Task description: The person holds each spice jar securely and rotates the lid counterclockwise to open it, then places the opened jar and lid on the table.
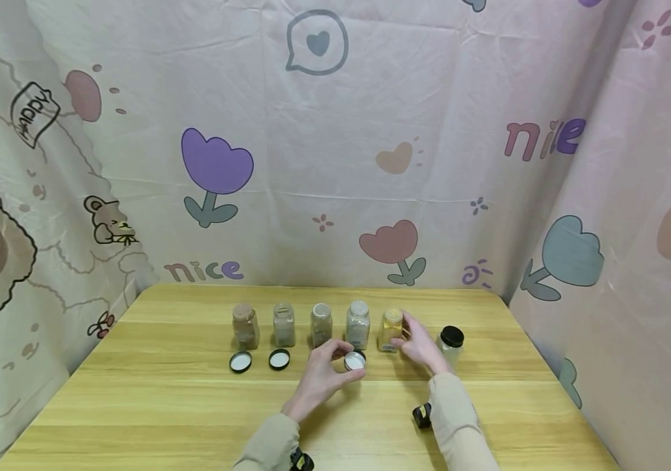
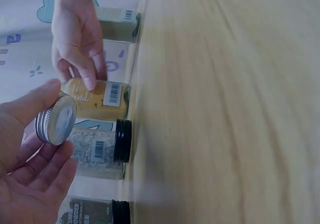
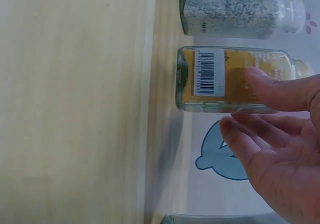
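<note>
My left hand (image 1: 325, 374) holds a round jar lid (image 2: 56, 119) between thumb and fingers, its pale inside showing in the head view. My right hand (image 1: 420, 345) grips a square glass spice jar (image 3: 220, 79) of yellow powder, thumb on its front and fingers at its side and back. No black lid sits on this jar, which stands upright on the table. Just left of it is a jar of grey-white grains (image 1: 358, 327), with a black lid (image 2: 123, 140) in front. Past my left hand, a darker spice jar (image 1: 321, 322) is partly hidden.
Farther left stand a brown-spice jar (image 1: 245, 327) and a grey-spice jar (image 1: 284, 326). Before them, two black-rimmed lids (image 1: 240, 362) lie with white insides up. A black-capped jar (image 1: 450, 341) stands right of my right hand. A patterned curtain (image 1: 324, 163) hangs behind the wooden table (image 1: 165, 392).
</note>
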`<state>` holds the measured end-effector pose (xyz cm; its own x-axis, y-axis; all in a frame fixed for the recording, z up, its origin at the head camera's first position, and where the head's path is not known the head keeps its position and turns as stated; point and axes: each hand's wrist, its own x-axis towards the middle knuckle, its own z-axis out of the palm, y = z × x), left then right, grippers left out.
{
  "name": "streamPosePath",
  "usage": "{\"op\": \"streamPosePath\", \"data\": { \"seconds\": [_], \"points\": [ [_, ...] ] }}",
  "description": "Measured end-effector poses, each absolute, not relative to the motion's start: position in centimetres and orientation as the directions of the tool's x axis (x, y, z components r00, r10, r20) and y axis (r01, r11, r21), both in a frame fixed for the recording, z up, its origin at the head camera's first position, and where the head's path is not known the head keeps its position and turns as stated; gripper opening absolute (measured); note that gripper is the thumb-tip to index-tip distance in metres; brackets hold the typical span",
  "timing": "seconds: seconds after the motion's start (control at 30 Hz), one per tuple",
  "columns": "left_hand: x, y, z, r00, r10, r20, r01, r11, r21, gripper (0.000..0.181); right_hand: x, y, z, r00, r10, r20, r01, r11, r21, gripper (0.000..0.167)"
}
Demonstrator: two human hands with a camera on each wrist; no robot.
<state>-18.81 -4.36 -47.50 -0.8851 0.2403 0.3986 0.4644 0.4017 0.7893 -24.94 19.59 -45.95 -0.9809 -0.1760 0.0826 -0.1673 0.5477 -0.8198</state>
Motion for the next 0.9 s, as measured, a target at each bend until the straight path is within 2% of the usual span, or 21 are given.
{"op": "streamPosePath", "data": {
  "seconds": [0.13,0.4,0.6,0.9],
  "points": [
    [-19.0,-3.9,-47.6,-0.875,0.252,0.413,0.483,0.43,0.762,0.047,-24.4,19.6,-45.5,-0.978,-0.171,0.118,-0.192,0.529,-0.826,0.084],
    [-19.8,-2.4,-47.6,-0.869,0.313,0.384,0.491,0.442,0.751,0.05,-22.9,19.3,-43.9,-0.952,-0.093,0.291,-0.303,0.39,-0.87,0.082],
    [-20.3,-1.1,-47.7,-0.852,0.379,0.36,0.512,0.467,0.721,0.052,-22.0,19.3,-43.0,-0.858,0.013,0.514,-0.485,0.312,-0.817,0.069],
    [-20.8,1.0,-47.5,-0.861,0.446,0.243,0.476,0.543,0.692,0.059,-21.2,20.4,-42.5,-0.69,0.23,0.686,-0.65,0.22,-0.727,0.048]
  ]
}}
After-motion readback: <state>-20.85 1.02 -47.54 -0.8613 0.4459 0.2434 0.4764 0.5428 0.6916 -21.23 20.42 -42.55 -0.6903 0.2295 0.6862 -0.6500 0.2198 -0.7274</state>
